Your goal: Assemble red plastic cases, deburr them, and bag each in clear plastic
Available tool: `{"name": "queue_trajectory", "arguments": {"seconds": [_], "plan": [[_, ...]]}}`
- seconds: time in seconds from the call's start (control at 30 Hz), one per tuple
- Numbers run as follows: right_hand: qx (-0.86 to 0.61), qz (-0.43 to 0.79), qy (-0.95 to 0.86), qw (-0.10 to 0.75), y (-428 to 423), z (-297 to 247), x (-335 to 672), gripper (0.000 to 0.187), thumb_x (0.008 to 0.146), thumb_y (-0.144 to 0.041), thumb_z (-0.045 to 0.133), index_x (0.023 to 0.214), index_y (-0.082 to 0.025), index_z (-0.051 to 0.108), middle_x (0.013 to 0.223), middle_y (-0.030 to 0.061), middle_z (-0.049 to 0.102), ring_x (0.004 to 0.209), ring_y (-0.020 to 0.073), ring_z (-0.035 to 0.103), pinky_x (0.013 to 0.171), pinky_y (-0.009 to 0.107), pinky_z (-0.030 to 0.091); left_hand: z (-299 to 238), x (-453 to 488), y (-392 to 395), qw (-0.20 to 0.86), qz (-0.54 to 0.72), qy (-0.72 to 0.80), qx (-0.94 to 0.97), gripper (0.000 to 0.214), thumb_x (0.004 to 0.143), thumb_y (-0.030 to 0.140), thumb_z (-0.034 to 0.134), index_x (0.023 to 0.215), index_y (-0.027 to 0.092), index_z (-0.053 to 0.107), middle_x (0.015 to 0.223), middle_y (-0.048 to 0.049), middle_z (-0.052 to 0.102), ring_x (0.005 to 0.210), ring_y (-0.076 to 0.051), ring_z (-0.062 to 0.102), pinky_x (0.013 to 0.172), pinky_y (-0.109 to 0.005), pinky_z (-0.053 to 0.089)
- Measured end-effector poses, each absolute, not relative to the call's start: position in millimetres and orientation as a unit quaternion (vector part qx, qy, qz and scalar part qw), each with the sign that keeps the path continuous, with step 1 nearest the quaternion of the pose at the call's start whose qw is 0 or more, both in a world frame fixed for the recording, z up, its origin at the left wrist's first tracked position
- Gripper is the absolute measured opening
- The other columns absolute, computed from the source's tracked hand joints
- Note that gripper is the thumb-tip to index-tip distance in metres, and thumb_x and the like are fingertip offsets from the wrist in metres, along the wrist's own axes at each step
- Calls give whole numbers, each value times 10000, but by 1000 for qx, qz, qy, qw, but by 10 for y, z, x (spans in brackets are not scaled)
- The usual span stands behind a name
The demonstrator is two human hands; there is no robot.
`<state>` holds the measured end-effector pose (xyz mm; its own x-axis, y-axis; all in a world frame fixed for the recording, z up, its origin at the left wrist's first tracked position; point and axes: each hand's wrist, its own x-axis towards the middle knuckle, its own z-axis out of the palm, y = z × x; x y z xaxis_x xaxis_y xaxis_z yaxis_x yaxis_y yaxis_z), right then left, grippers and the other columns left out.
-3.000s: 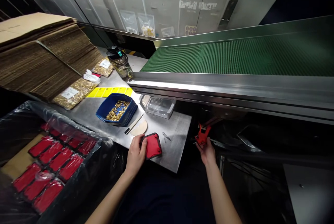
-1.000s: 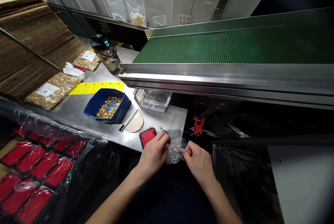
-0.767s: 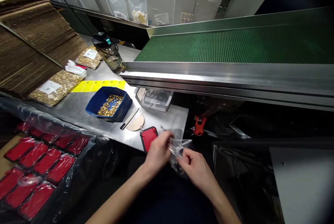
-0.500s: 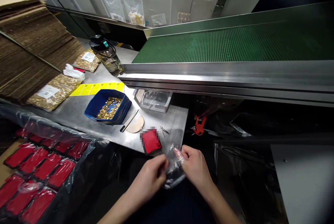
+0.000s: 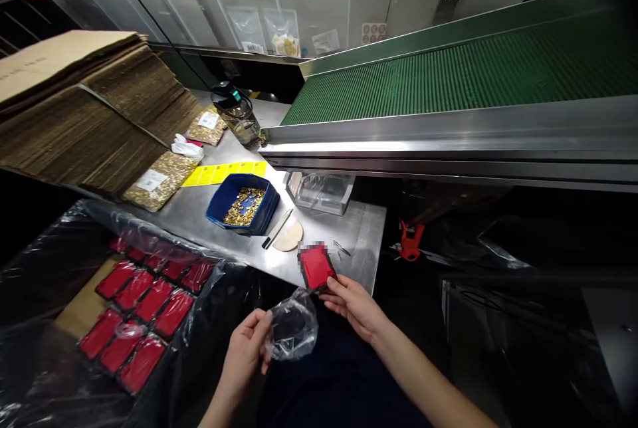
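Observation:
My left hand [image 5: 248, 343] pinches the edge of a transparent plastic bag [image 5: 294, 329], which hangs open over my lap. My right hand [image 5: 355, 307] grips the lower corner of a flat red piece with black edges [image 5: 316, 267], thumb on top and fingers beneath. This piece is at the front edge of the metal table [image 5: 366, 225]; its far edge is blurred out. Just beyond it lie small metal tweezers [image 5: 341, 248], a round beige disc [image 5: 289, 236] and a slim knife or pen [image 5: 277, 228].
A blue bin [image 5: 269, 205] holds small gold pieces. Behind stand a grey tray [image 5: 343, 199], a bottle [image 5: 242, 119] and a cardboard stack [image 5: 100, 109]. A green conveyor [image 5: 423, 82] crosses at right. Wrapped red pieces [image 5: 154, 302] fill a lined box at left. Orange-handled tool [image 5: 410, 240] hangs right.
My right hand has let go of the bag and taken hold of the red piece's corner. My left hand has drawn the bag left, and its mouth is wider. The view has swung left.

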<state>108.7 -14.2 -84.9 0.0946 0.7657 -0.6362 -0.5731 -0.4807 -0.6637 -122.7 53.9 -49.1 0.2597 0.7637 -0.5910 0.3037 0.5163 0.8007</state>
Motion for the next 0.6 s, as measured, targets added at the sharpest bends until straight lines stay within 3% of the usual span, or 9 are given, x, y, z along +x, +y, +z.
{"name": "queue_trajectory", "arguments": {"seconds": [0.13,0.3,0.43,0.6], "plan": [[-573,600,-92,550,-52,-754,1065,544,848,-625,695,1105,-146,660,1121,136,755,1026,255,726,853,331,564,-501,-1106,563,619,203,596,470,601,822,717,689,665,173,488,504,49,482,383,-72,402,367,-173,317],[-654,444,-195,580,-461,-278,1257,327,906,-493,707,992,-186,638,867,30,703,779,170,645,728,252,494,-621,-885,611,567,198,612,515,620,880,720,605,597,177,501,426,32,449,377,-109,421,389,-205,316],[-683,375,-441,445,-821,-21,1256,89,975,-311,606,977,-224,625,802,-22,642,708,133,603,675,229,418,-635,-598,651,530,180,569,602,612,960,653,521,582,171,519,453,14,476,423,-118,440,447,-218,328],[-697,383,-525,303,-909,-174,1173,118,981,-205,510,1029,-238,613,877,-10,674,748,155,617,684,262,354,-520,-324,651,428,181,461,756,490,997,480,547,617,174,507,567,13,449,543,-126,408,552,-258,304]]}}
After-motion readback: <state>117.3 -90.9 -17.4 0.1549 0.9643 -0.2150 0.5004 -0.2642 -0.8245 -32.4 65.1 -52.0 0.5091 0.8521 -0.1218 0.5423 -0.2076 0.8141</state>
